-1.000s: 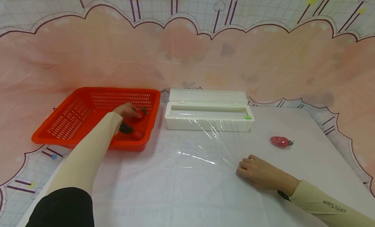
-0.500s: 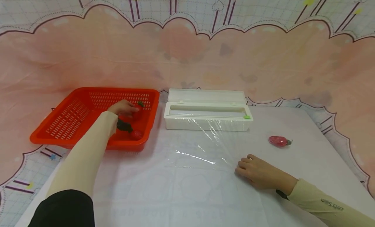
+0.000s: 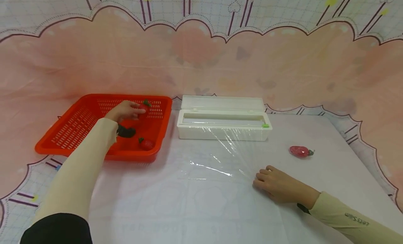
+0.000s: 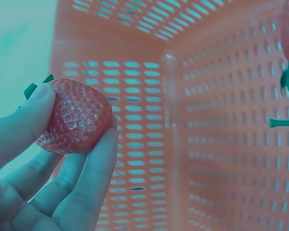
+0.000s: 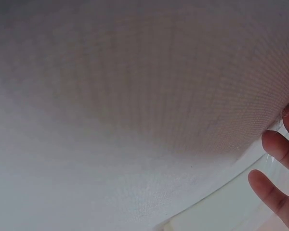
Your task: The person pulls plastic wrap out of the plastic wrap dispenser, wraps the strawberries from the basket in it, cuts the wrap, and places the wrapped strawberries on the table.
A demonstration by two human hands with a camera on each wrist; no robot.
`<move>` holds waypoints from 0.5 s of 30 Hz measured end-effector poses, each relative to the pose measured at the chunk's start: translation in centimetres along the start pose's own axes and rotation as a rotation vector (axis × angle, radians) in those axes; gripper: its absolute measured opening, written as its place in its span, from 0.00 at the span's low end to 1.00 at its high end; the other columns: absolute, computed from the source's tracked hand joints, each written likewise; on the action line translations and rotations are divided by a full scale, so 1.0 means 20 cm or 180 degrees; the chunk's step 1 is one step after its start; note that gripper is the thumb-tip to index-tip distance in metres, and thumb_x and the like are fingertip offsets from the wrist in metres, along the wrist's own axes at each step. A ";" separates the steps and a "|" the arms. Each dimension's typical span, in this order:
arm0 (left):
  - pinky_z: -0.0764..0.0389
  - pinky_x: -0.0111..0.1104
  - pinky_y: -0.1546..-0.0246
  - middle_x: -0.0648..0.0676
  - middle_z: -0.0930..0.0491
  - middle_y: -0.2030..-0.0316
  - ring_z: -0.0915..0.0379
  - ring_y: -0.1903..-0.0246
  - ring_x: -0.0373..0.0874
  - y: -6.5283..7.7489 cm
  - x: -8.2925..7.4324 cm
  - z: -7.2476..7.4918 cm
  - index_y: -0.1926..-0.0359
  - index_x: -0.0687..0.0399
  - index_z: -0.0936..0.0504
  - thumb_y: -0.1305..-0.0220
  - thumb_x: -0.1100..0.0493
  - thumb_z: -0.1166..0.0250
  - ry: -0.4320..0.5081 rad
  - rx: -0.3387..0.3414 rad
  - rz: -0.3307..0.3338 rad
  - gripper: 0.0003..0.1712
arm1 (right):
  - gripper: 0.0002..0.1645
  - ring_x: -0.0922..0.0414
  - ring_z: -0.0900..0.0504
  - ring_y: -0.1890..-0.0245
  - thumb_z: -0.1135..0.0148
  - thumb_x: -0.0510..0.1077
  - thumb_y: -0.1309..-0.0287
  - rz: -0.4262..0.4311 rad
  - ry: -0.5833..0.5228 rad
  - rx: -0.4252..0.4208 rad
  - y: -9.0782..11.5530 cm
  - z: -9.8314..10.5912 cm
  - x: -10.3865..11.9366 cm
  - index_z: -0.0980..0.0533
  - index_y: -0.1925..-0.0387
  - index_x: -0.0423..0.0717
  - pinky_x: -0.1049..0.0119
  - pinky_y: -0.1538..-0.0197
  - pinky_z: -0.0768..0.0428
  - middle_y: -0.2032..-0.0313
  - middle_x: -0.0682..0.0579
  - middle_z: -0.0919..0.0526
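My left hand (image 3: 125, 110) pinches a red strawberry (image 3: 145, 107) with green leaves, raised inside the orange-red basket (image 3: 104, 154). In the left wrist view, thumb and fingers close around the strawberry (image 4: 79, 115) from both sides. Another strawberry (image 3: 147, 144) lies on the basket floor. My right hand (image 3: 277, 184) rests low on the table, its curled fingers gripping the corner of clear cling film (image 3: 217, 163). That film stretches out of a white dispenser box (image 3: 220, 134) with its lid up. In the right wrist view, several fingertips (image 5: 278, 144) show beside the film.
A strawberry wrapped in film (image 3: 301, 151) lies on the white tabletop (image 3: 195, 209), right of the box. A small green slider (image 3: 266, 125) sits at the box's front right edge. Behind everything hangs a patterned cloth (image 3: 201, 62).
My left hand has lifted the strawberry up from the basket floor and drawn back slightly left, uncovering the other strawberry's leaves. The right hand keeps its place on the film.
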State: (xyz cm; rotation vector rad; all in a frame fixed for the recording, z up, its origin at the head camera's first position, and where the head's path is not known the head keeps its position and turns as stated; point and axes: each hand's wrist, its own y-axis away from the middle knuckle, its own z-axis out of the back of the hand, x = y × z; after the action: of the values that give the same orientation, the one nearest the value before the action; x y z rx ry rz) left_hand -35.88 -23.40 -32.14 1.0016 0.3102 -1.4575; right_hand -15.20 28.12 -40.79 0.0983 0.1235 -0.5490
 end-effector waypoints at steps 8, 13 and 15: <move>0.21 0.38 0.50 0.64 0.37 0.41 0.31 0.53 0.52 0.10 -0.12 0.03 0.32 0.60 0.44 0.34 0.51 0.42 -0.0077 -0.0134 -0.0471 0.36 | 0.17 0.58 0.23 0.60 0.31 0.46 0.50 -0.0033 -0.0005 0.0032 0.00 -0.01 0.00 0.27 0.58 0.54 0.57 0.53 0.23 0.63 0.56 0.20; 0.23 0.41 0.47 0.65 0.39 0.37 0.33 0.47 0.57 0.15 -0.20 0.03 0.31 0.60 0.46 0.34 0.54 0.42 -0.0171 -0.0092 -0.0591 0.36 | 0.18 0.58 0.23 0.60 0.31 0.47 0.50 -0.0051 -0.0030 0.0043 0.00 -0.01 0.00 0.27 0.58 0.54 0.56 0.53 0.23 0.62 0.56 0.20; 0.27 0.45 0.44 0.66 0.41 0.35 0.35 0.44 0.59 0.18 -0.24 0.02 0.31 0.61 0.46 0.34 0.53 0.42 -0.0194 -0.0047 -0.0565 0.37 | 0.18 0.58 0.23 0.61 0.31 0.47 0.51 -0.0024 -0.0026 0.0000 0.00 -0.01 0.00 0.27 0.58 0.54 0.56 0.53 0.23 0.63 0.56 0.20</move>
State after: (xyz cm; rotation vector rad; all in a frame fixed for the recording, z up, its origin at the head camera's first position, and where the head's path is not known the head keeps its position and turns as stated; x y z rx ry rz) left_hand -33.57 -21.22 -27.14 0.9343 0.3727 -1.6405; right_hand -15.30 28.10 -41.05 0.0955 0.1161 -0.5570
